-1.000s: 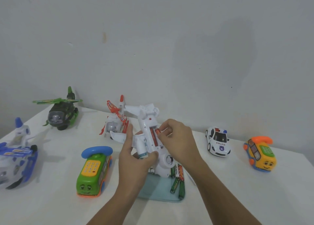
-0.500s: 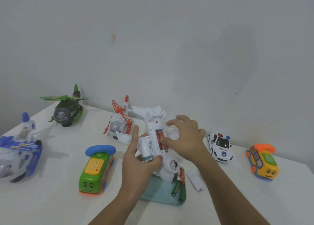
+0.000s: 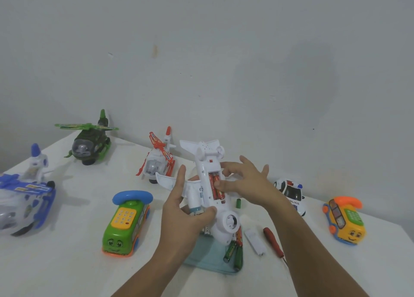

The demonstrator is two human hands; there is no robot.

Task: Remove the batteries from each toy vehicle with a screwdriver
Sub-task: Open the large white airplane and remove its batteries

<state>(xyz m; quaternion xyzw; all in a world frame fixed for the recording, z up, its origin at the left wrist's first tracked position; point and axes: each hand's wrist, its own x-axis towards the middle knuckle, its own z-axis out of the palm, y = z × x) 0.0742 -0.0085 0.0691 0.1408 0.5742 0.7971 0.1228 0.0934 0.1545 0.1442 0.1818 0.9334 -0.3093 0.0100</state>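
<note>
The left hand [image 3: 179, 209] grips the upturned white toy plane [image 3: 205, 162] at table centre. The right hand [image 3: 244, 180], fingers splayed, rests a fingertip on the red batteries [image 3: 211, 180] in its open bay, perhaps prising one. A sprung cell could pop out, miss the teal tray [image 3: 201, 256] at 6 o'clock and roll across the smooth white table [image 3: 67, 263], which meets a bare wall [image 3: 224, 61] at 12.

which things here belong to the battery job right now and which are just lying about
In the job: white plane, in the left hand; red batteries in its open bay, touched by the right hand; screwdriver; battery cover; tray of removed batteries.
Lying about: green helicopter, red helicopter, blue helicopter, green phone bus, police car, orange phone car.
</note>
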